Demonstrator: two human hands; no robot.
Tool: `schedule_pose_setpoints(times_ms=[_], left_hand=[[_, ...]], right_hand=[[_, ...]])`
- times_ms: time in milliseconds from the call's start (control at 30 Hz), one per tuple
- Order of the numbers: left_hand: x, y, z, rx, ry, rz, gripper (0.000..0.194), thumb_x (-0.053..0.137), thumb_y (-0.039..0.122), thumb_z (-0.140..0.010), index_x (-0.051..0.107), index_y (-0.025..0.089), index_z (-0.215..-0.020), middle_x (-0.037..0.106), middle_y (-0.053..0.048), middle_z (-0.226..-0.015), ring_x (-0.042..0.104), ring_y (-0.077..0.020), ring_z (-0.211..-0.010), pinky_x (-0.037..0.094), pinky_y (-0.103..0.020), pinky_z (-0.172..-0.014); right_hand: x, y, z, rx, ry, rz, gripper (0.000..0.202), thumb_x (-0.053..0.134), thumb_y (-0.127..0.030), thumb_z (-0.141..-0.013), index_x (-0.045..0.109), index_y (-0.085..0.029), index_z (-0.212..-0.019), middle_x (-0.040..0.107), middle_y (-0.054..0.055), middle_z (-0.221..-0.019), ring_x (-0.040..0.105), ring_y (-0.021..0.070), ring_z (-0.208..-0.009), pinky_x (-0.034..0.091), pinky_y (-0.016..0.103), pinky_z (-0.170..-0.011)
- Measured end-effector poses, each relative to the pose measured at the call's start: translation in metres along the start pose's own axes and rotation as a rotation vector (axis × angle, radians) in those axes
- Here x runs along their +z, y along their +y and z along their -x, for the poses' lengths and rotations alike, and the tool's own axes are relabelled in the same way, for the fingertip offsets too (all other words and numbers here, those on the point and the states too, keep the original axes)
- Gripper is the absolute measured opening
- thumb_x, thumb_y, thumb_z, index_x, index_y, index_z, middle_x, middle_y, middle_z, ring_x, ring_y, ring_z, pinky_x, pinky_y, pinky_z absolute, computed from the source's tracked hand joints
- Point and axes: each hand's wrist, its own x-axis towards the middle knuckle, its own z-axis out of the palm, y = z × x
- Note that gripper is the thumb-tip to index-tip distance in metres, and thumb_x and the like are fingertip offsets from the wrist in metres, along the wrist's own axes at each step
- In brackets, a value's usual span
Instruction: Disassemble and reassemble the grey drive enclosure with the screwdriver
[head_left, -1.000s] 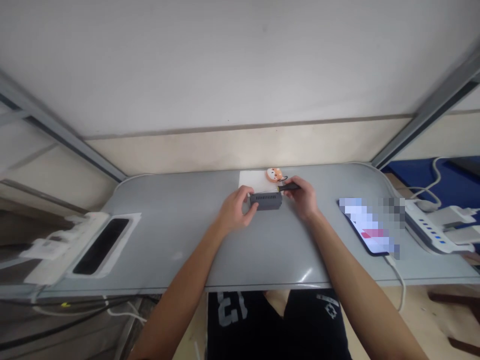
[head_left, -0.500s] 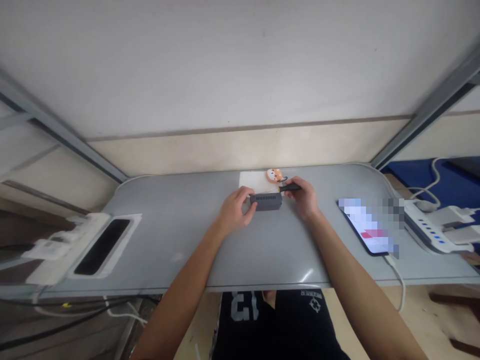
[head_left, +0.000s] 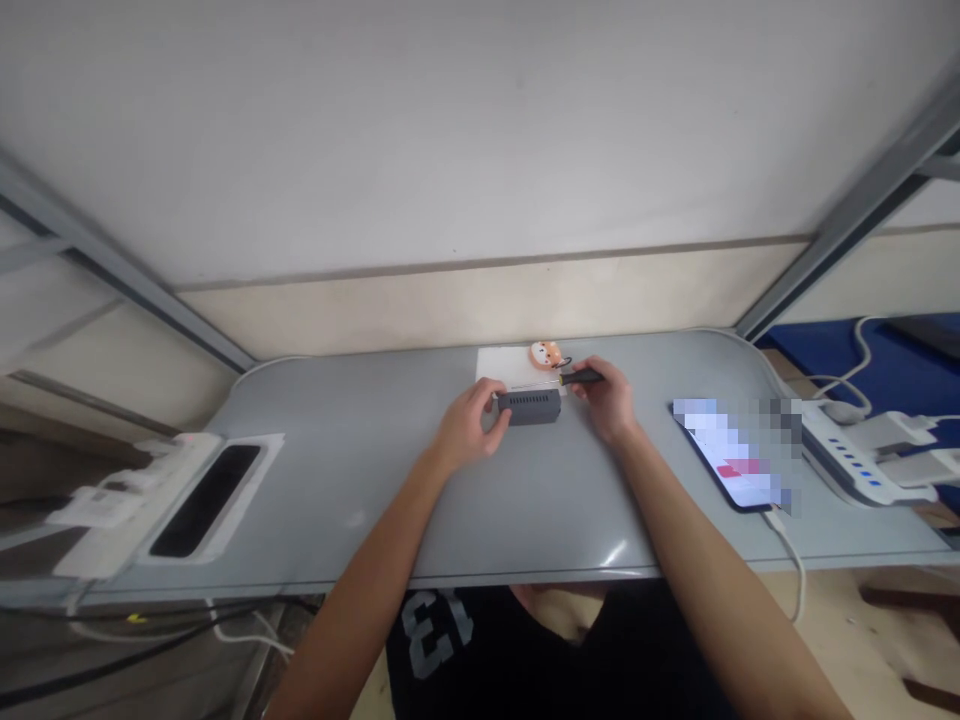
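Observation:
A dark grey box [head_left: 531,408] with a row of slots along its upper part sits near the middle of the grey table. My left hand [head_left: 472,422] grips its left end between thumb and fingers. In my right hand [head_left: 606,398] is a screwdriver [head_left: 581,377] with a black handle, its thin shaft pointing left just behind the box. Beyond them lies a white sheet [head_left: 499,366], with an orange and white animal-faced item [head_left: 545,355] at its right side.
On the right of the grey table [head_left: 337,440] are a lit phone [head_left: 724,455] with a cable and a power strip [head_left: 847,460]. A dark phone [head_left: 206,500] lies on white paper at the left, beside another power strip [head_left: 142,510]. Metal posts stand at both sides.
The screwdriver's shaft now shows more fully behind the box, its tip further left. Both hands keep their hold. The camera view has shifted slightly.

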Motion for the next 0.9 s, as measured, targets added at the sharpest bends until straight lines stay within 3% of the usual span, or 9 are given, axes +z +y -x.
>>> schedule_pose_setpoints(times_ms=[300, 900], left_hand=[[0.0004, -0.0012, 0.0001, -0.037, 0.008, -0.018, 0.031, 0.062, 0.025, -0.09, 0.051, 0.022, -0.12, 0.057, -0.001, -0.085, 0.056, -0.0174, -0.075, 0.047, -0.032, -0.074], [0.0018, -0.0018, 0.0009, -0.013, 0.011, -0.029, 0.026, 0.061, 0.026, -0.092, 0.051, 0.023, -0.116, 0.055, 0.0, -0.085, 0.054, -0.0165, -0.074, 0.048, -0.031, -0.073]], right_hand=[[0.0005, 0.002, 0.0017, -0.016, -0.093, 0.075, 0.02, 0.068, -0.037, -0.081, 0.074, -0.02, -0.073, 0.069, 0.004, -0.08, 0.055, 0.013, -0.059, 0.036, 0.028, -0.049], [0.0032, -0.0004, 0.0054, -0.014, -0.104, 0.077, 0.022, 0.071, -0.041, -0.08, 0.071, -0.021, -0.072, 0.07, 0.004, -0.082, 0.056, 0.0132, -0.058, 0.036, 0.03, -0.05]])
